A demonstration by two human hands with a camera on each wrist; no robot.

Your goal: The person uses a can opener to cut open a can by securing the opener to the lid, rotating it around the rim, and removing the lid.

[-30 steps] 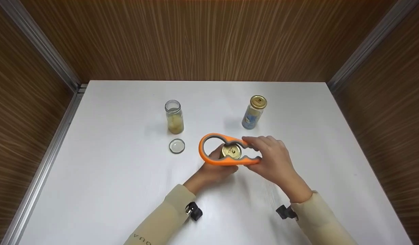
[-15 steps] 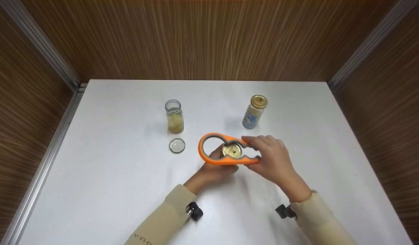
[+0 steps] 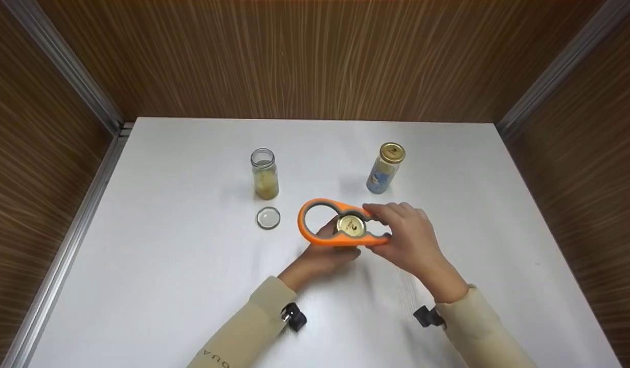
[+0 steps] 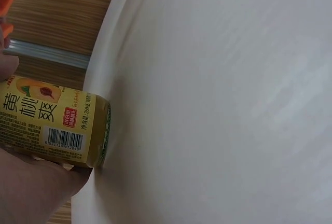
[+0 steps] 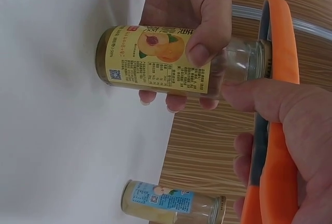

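Note:
My left hand (image 3: 325, 259) grips an upright glass jar (image 5: 155, 60) with a yellow peach label, fingers and thumb wrapped round its body. In the left wrist view the jar's base is at the white tabletop. An orange jar opener (image 3: 340, 239) with grey toothed inner edges lies level around the jar's gold lid (image 3: 351, 225). My right hand (image 3: 409, 232) holds the free ends of both opener arms, thumb on the near arm and fingers at the far one. In the right wrist view the right thumb reaches beside the jar's neck.
Behind to the left stands a lidless glass jar (image 3: 266, 184) with pale yellow contents. A loose lid (image 3: 268, 217) lies in front of it. A blue-labelled jar (image 3: 380, 176) with a gold lid stands back right. Wood-grain panels (image 3: 315, 61) enclose the table's back and sides.
The lid sits slightly farther right within the opener's notch. Both hands keep their grips almost in place; the standing jars have shifted slightly right in the head view.

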